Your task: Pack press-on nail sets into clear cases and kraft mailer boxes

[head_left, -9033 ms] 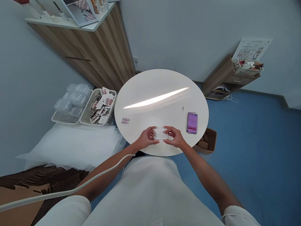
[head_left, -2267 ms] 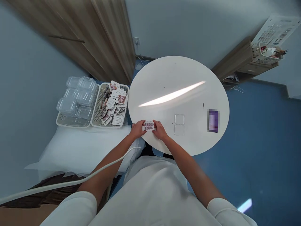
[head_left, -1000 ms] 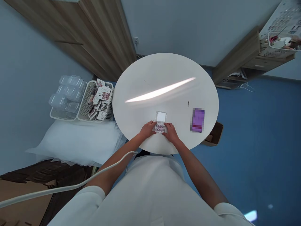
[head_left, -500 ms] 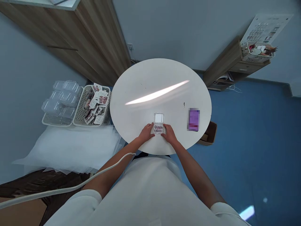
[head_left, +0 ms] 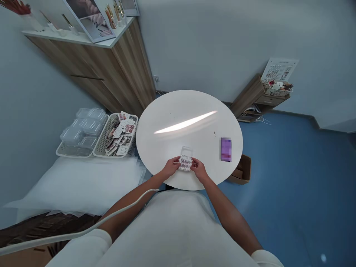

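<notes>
A small clear plastic box (head_left: 185, 163) with its lid (head_left: 187, 151) raised is near the front edge of the round white table (head_left: 189, 100). Rows of small pinkish pieces that look like press-on nails lie inside it. On the box's left side, my left hand (head_left: 170, 167) grips the edge with thumb and fingers. My right hand (head_left: 199, 169) grips the opposite side in the same way. The box is slightly tilted. Whether it touches the tabletop I cannot tell.
A purple, pixelated flat object (head_left: 226, 150) lies at the table's right. To the left stand a basket of printed cards (head_left: 96, 152) and a basket of clear boxes (head_left: 59, 151). A cardboard box (head_left: 246, 172) sits on the floor at right. A white cable (head_left: 116, 205) crosses my left arm.
The head view has tilted up, showing more of the cabinet top. Both hands still hold the clear box, which has turned slightly, and its lid now looks less bright.
</notes>
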Demonstrator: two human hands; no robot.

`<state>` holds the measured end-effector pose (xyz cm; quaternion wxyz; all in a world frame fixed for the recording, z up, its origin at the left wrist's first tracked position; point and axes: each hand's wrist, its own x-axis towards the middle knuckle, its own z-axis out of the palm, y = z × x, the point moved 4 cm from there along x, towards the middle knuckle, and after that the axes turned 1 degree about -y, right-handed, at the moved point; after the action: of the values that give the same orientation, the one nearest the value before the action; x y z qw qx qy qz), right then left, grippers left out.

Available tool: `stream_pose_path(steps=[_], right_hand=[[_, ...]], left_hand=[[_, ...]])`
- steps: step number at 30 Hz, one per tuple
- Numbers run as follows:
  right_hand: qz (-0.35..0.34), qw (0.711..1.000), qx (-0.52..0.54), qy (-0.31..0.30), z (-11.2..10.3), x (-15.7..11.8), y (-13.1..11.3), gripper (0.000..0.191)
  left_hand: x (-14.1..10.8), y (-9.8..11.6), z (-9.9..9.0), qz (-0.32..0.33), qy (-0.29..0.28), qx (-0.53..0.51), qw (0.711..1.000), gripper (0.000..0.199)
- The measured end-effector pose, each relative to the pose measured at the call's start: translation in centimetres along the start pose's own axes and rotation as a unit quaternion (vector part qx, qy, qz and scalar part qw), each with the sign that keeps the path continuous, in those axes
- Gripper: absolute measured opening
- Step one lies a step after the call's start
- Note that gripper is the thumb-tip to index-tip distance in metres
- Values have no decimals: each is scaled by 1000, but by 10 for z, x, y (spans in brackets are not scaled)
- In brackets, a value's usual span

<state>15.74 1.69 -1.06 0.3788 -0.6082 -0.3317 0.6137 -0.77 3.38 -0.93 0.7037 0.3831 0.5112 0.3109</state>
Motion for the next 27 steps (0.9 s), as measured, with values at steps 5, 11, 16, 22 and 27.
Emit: stream_pose_path(steps=[5,11,16,22,27], right_hand=[[-31,999,30,7,8,-22,-18,50],[15,993,97,-67,22,-43,-26,43],[28,988,133,-69,40,-49,-34,41],[-3,981,173,-85,50,-61,-48,40],[10,981,159,-113,50,-69,-53,39]], left_hand=[[-21,15,-13,-12,-26,-52,998,57],[-45,29,-25,-8,-75,-52,996,56],[-60,32,-29,-18,-104,-46,993,54],[-73,37,-30,-33,-123,-94,987,53],[-78,36,-32,-36,-113,-124,985,52]])
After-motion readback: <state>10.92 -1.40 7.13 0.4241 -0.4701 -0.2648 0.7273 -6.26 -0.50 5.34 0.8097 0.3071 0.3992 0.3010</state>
